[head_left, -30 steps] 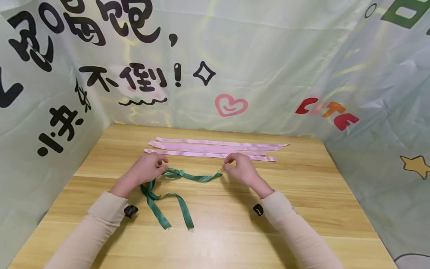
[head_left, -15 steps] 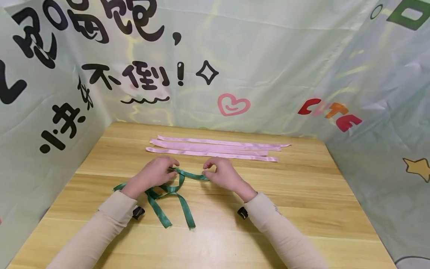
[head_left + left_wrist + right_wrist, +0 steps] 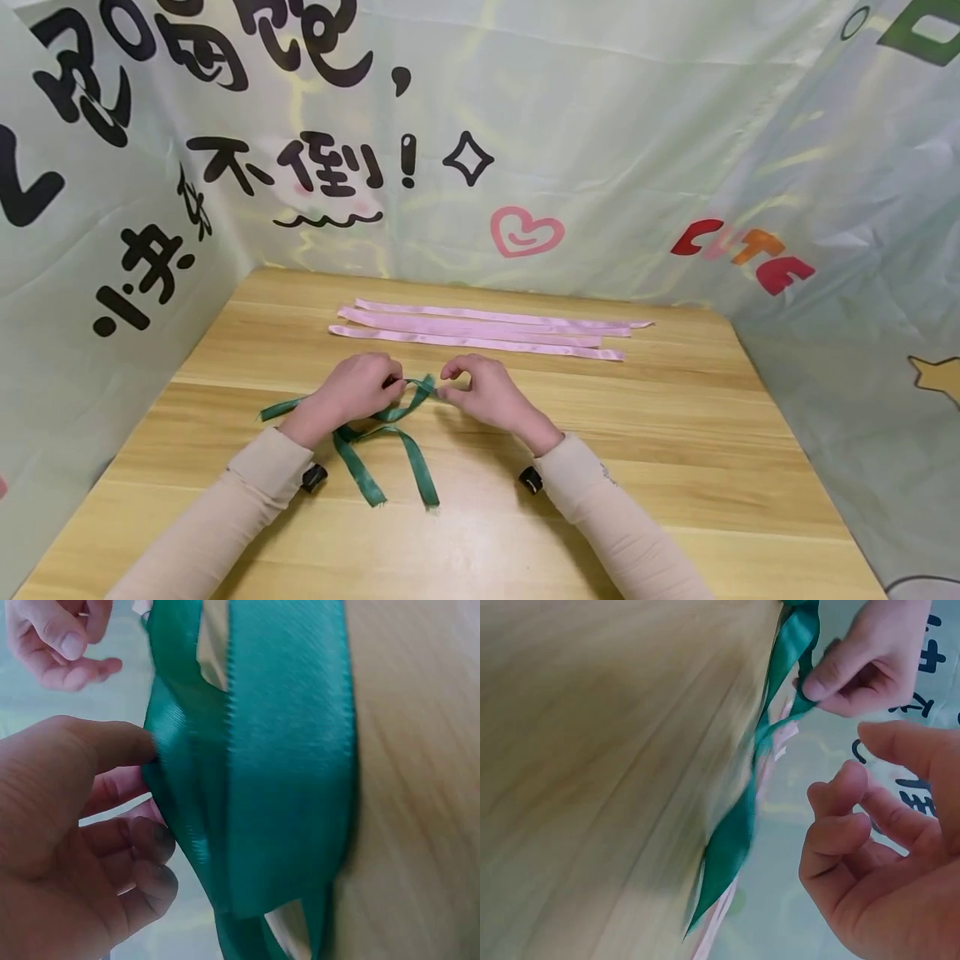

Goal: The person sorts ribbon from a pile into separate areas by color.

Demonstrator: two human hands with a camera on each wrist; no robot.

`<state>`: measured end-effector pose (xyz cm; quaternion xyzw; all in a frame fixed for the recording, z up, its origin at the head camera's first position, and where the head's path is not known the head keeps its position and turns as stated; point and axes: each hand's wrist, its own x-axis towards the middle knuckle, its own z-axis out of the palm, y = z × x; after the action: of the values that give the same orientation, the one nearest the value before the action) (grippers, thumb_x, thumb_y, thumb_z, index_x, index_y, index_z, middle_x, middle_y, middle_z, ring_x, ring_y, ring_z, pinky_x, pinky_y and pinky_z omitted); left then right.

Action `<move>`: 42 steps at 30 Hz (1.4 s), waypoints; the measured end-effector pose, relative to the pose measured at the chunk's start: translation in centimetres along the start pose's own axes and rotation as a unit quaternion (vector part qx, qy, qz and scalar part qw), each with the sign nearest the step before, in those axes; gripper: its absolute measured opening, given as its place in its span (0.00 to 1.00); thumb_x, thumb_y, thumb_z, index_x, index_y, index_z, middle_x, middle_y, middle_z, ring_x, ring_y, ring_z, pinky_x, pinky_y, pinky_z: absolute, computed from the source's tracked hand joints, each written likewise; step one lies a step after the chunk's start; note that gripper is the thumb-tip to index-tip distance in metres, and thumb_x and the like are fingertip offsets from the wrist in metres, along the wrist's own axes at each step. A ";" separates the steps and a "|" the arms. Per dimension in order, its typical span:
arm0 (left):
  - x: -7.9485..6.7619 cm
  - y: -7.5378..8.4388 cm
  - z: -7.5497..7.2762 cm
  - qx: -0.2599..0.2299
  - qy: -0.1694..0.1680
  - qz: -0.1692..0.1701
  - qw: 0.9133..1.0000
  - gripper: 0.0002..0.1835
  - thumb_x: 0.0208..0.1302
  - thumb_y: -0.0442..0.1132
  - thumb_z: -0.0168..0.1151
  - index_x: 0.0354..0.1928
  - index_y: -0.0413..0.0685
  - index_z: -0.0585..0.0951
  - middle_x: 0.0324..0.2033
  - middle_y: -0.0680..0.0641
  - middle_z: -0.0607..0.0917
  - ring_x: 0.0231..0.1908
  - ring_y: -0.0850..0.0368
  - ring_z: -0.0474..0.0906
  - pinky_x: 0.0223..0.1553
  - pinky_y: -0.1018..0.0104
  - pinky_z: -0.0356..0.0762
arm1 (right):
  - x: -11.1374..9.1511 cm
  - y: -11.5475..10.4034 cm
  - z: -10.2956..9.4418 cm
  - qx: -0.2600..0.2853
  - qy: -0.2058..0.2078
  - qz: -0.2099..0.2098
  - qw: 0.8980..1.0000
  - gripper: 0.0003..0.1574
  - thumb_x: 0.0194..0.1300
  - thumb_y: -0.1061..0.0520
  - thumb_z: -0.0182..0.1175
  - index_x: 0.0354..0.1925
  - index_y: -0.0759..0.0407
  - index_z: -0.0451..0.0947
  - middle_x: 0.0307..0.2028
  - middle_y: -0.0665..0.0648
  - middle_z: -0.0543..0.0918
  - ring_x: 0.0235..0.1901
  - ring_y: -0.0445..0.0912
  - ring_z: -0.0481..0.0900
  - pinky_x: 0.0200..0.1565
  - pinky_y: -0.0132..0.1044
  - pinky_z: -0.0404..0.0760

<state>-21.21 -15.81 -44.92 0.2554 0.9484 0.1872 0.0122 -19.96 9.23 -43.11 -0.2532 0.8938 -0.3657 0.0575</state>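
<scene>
A narrow, shiny green satin ribbon (image 3: 420, 467) is being pinched between the thumb and fingers of the left hand (image 3: 360, 387), left of the middle of a pale wood-grain counter (image 3: 675, 467). By the right hand (image 3: 487, 392) nothing is being held: its thumb and forefinger are being kept apart, just beside the ribbon, and a gap is being shown in the right wrist view.

The ribbon is being judged very light, limp and rather slippery, liable to be twisted rather than broken; fraying is being noted at its cut ends. A flat pinch close to the crossing, or just inside a free end, is being recommended, with the frayed threads being avoided.

Two tails are being directed toward the near edge, and another end is being pointed past the left wrist toward the left edge. Whether one length or several are being handled cannot be told. Beyond both hands, flat pink satin ribbons (image 3: 480, 327) are being displayed roughly parallel to the far edge.
</scene>
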 end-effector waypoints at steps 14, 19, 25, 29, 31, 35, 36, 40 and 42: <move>-0.1 2.4 -0.8 -0.081 0.041 0.062 0.994 0.17 0.73 0.42 0.67 0.22 0.59 0.79 0.16 0.60 0.73 0.18 0.65 0.64 0.25 0.70 0.64 | 0.2 -0.6 0.9 -0.029 -0.028 -0.061 0.997 0.19 0.71 0.52 0.70 0.57 0.55 0.84 0.47 0.55 0.88 0.24 0.40 0.75 0.33 0.32 0.75; -0.1 3.1 -1.1 -0.132 0.020 0.058 0.989 0.17 0.75 0.43 0.65 0.23 0.56 0.80 0.16 0.58 0.73 0.16 0.65 0.63 0.24 0.71 0.62 | 0.1 -0.6 0.8 -0.026 -0.021 -0.073 0.997 0.15 0.72 0.55 0.69 0.55 0.54 0.85 0.43 0.54 0.88 0.20 0.36 0.69 0.27 0.28 0.69; 0.0 3.5 -1.3 -0.180 -0.003 0.058 0.982 0.14 0.78 0.44 0.61 0.32 0.49 0.86 0.19 0.57 0.77 0.17 0.65 0.65 0.24 0.70 0.65 | -0.3 -0.5 0.4 -0.024 0.004 -0.076 0.997 0.09 0.74 0.58 0.66 0.49 0.56 0.88 0.43 0.55 0.89 0.24 0.40 0.73 0.29 0.28 0.72; 0.0 3.5 -1.4 -0.189 -0.016 0.050 0.981 0.13 0.79 0.45 0.60 0.36 0.49 0.87 0.18 0.56 0.73 0.16 0.64 0.63 0.24 0.69 0.64 | -0.6 0.0 -0.2 -0.010 0.014 -0.053 0.998 0.09 0.74 0.58 0.64 0.47 0.58 0.89 0.47 0.56 0.88 0.23 0.38 0.71 0.28 0.29 0.71; 0.1 3.4 -1.5 -0.190 -0.024 0.042 0.981 0.13 0.79 0.45 0.60 0.37 0.48 0.87 0.16 0.56 0.71 0.15 0.64 0.62 0.23 0.70 0.63 | -0.7 0.3 -0.6 -0.007 0.019 -0.037 0.999 0.08 0.74 0.59 0.63 0.46 0.58 0.88 0.48 0.57 0.88 0.19 0.38 0.68 0.25 0.29 0.69; 0.3 2.9 -1.4 -0.186 -0.028 0.031 0.982 0.13 0.78 0.45 0.61 0.36 0.47 0.87 0.15 0.57 0.70 0.15 0.64 0.62 0.23 0.70 0.62 | -0.8 1.1 -1.6 -0.026 0.036 -0.008 0.999 0.08 0.74 0.59 0.63 0.45 0.58 0.88 0.48 0.58 0.88 0.17 0.38 0.64 0.24 0.30 0.67; 0.4 2.8 -1.3 -0.185 -0.027 0.031 0.982 0.12 0.78 0.44 0.62 0.37 0.47 0.87 0.15 0.57 0.70 0.15 0.64 0.62 0.24 0.69 0.63 | -0.8 1.3 -1.9 -0.034 0.042 -0.004 0.999 0.08 0.74 0.58 0.63 0.45 0.58 0.88 0.48 0.58 0.88 0.17 0.38 0.64 0.25 0.31 0.67; 1.0 1.9 -0.8 -0.182 -0.018 0.029 0.983 0.11 0.78 0.43 0.61 0.37 0.46 0.85 0.18 0.56 0.72 0.19 0.62 0.64 0.27 0.68 0.64 | -1.1 2.1 -3.0 -0.064 0.060 0.002 0.996 0.09 0.74 0.58 0.62 0.45 0.59 0.88 0.47 0.59 0.88 0.19 0.40 0.63 0.32 0.35 0.70; 1.2 1.6 -0.6 -0.183 -0.019 0.025 0.983 0.10 0.78 0.41 0.60 0.37 0.47 0.85 0.19 0.55 0.72 0.20 0.62 0.64 0.28 0.67 0.65 | -1.2 2.5 -3.6 -0.065 0.058 0.009 0.996 0.09 0.75 0.58 0.61 0.45 0.60 0.87 0.47 0.59 0.88 0.19 0.40 0.62 0.34 0.36 0.69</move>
<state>-21.56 -14.15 -43.72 0.2764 0.8910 0.3529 0.0717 -20.97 13.64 -42.28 -0.2269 0.9196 -0.3206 -0.0083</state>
